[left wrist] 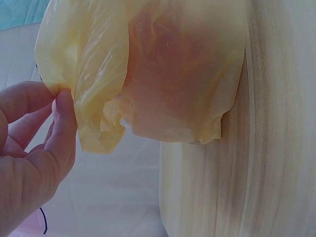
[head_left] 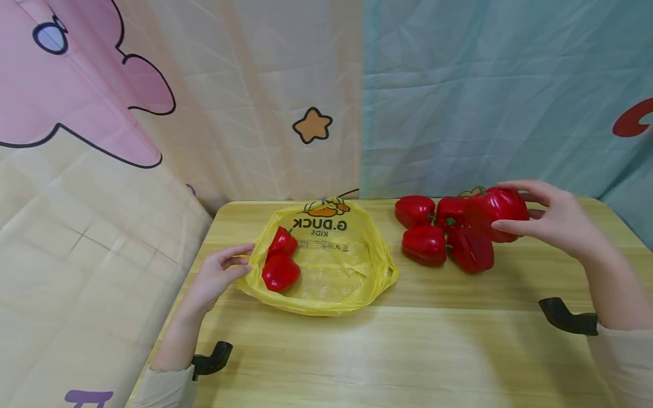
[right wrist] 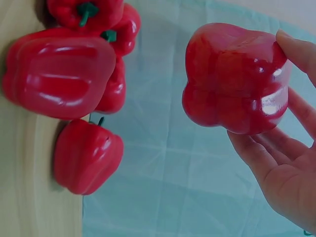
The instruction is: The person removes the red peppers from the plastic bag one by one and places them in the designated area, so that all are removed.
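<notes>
Yellow bag (two peppers inside), pinched by left grip, red pepper clasped in right grip

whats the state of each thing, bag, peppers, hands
Yellow plastic bag: mouth open
Two glossy red bell peppers: inside that bag
Held red bell pepper: raised above the light wooden table
Other red bell peppers: clustered on the table
Left hand: pinching the bag's rim
Right hand: gripping the held pepper
</notes>
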{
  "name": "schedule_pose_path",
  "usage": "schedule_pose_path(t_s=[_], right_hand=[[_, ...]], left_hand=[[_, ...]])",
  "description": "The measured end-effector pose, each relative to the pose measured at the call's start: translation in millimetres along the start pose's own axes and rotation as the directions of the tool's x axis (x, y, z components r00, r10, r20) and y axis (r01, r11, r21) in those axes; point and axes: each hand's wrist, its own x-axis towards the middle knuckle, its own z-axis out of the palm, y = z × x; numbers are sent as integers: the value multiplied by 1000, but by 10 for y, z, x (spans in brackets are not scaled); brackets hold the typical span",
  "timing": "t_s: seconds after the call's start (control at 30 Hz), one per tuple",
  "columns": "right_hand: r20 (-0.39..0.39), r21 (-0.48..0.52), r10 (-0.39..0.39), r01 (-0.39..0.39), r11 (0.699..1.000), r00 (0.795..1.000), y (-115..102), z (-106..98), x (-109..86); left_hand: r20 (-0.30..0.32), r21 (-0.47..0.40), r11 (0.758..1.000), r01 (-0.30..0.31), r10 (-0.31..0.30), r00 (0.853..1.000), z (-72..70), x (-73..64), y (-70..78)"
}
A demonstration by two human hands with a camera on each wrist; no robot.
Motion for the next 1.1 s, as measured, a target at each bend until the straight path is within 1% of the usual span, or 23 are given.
schedule_pose_path(t_s=[0.17, 0.33, 0.43, 0.73, 1.1], right_hand=[[-23, -7, 10, -11, 1000, 1000, 113, -22, -46], [-54, -55, 24, -27, 998, 998, 224, -46, -88], [-60, -73, 38, -42, 996, 998, 292, -56, -110], [-66, -94, 86, -92, 991, 994, 553, -24, -159], [-43, -97, 103, -106, 990, 994, 655, 40, -210]], left_hand=[[0, -2, 1000, -4, 4, 1000, -1, -4, -6], [2, -7, 1000, -5, 5, 1000, 3, -1, -4], [3, -7, 1000, -5, 5, 1000, 4, -1, -2], [4, -12, 1000, 3, -3, 1000, 5, -3, -15], [7, -20, 1000, 0, 1, 1000, 0, 3, -10]])
